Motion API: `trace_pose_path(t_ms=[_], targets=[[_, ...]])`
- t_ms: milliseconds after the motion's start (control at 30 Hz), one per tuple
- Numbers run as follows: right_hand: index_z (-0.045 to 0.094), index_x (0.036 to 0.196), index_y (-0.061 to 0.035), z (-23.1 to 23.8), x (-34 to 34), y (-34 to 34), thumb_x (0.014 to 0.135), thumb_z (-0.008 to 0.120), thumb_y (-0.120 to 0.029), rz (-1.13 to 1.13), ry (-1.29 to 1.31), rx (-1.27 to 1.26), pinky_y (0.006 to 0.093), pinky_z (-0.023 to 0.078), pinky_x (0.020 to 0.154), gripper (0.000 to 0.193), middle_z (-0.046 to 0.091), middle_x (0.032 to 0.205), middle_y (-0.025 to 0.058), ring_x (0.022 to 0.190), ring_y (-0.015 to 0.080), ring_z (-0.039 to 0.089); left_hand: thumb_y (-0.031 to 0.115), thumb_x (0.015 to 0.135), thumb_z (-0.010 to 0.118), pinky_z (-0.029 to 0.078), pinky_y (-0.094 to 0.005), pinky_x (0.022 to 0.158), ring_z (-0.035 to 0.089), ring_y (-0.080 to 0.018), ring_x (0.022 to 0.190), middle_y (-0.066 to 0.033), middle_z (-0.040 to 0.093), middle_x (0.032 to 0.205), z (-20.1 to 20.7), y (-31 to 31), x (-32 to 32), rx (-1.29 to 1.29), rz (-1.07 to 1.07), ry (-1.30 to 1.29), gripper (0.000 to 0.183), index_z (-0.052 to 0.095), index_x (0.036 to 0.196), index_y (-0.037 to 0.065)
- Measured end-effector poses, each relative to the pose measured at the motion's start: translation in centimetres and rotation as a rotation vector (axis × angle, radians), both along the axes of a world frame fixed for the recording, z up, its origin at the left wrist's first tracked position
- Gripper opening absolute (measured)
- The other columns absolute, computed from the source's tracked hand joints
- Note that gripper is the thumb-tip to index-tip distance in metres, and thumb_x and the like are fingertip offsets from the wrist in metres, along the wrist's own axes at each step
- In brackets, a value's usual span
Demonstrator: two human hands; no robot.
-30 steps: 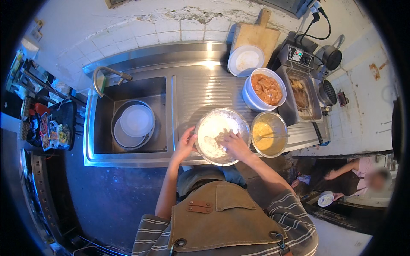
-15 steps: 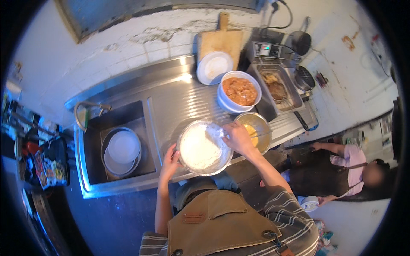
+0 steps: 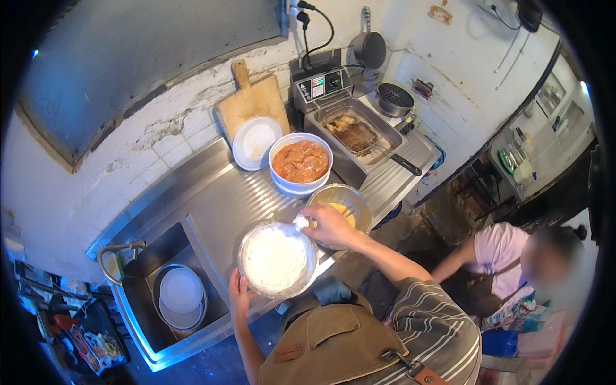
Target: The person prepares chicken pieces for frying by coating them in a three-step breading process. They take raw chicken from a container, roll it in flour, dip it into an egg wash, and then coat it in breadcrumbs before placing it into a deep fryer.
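A metal bowl [image 3: 310, 272] of white flour [image 3: 276, 260] sits at the counter's front edge. My left hand [image 3: 239, 294] is closed on its left rim, steadying it. Over the bowl's upper right rim, my right hand [image 3: 332, 226] pinches a small flour-coated piece [image 3: 300, 222]; what lies under the coating cannot be made out. Partly behind that hand stands a second metal bowl [image 3: 363, 215] with yellow liquid [image 3: 340, 208] and a thin utensil in it. Beyond, a white tub [image 3: 292, 186] holds orange-red marinated meat [image 3: 300, 162].
A deep fryer [image 3: 321, 119] with a basket in dark oil stands at the back right, its black handle [image 3: 406, 165] sticking out. A white plate [image 3: 255, 142] leans against a wooden cutting board [image 3: 253, 106]. The sink [image 3: 146, 282] at left holds dishes. A co-worker [image 3: 500, 256] bends at right.
The view has swung right, shifting the counter left and down. My right hand has lifted, and the white-coated piece now shows in its fingers. The co-worker has bent forward.
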State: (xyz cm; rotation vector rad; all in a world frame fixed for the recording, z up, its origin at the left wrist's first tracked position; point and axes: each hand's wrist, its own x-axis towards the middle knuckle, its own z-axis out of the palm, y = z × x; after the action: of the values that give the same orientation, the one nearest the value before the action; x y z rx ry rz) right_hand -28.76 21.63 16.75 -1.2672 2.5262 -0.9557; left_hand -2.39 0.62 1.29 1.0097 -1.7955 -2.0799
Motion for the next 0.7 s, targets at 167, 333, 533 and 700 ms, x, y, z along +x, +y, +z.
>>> trace_pose_path(t_ms=[167,333,533,700], targets=[[0.067,0.1,-0.0035,2.9,-5.9,2.1,0.076,0.072,-0.018,-0.037,-0.15,-0.135,0.0362,0.052,0.073,0.029,0.068,0.087,0.0126,0.076,0.0232,0.063,0.029,0.104,0.048,0.06,-0.0367,0.078,0.058,-0.0244,0.116,-0.0139,0.046,0.142,-0.5,0.0,0.1,0.025,0.009,0.05,0.053,0.033,0.148,0.005],[0.069,0.104,-0.0055,7.7,-14.1,5.3,0.078,0.073,-0.019,-0.159,-0.078,-0.217,0.0305,0.052,0.073,0.03,0.07,0.087,0.0065,0.078,0.0127,0.063,0.028,0.103,0.049,0.059,-0.0312,0.073,0.06,-0.0182,0.106,-0.0117,0.057,0.125,1.3,0.8,0.0,-0.03,0.053,0.005,0.05,0.035,0.148,0.009],[0.068,0.103,-0.0037,9.0,-23.5,8.2,0.078,0.072,-0.024,-0.362,0.087,-0.195,0.0374,0.053,0.075,0.032,0.071,0.088,0.0154,0.08,0.0288,0.069,0.029,0.103,0.05,0.058,-0.031,0.072,0.06,-0.0187,0.104,-0.0102,0.056,0.127,1.2,1.5,-0.3,-0.054,0.114,0.005,0.05,0.037,0.148,0.011],[0.069,0.104,-0.0074,4.1,-29.1,9.1,0.077,0.072,-0.025,-0.448,0.154,-0.081,0.0427,0.053,0.075,0.032,0.071,0.088,0.0177,0.084,0.035,0.068,0.032,0.103,0.05,0.057,-0.0337,0.075,0.061,-0.021,0.105,-0.0108,0.057,0.128,0.8,2.1,-0.6,-0.102,0.142,0.009,0.051,0.037,0.148,0.011]])
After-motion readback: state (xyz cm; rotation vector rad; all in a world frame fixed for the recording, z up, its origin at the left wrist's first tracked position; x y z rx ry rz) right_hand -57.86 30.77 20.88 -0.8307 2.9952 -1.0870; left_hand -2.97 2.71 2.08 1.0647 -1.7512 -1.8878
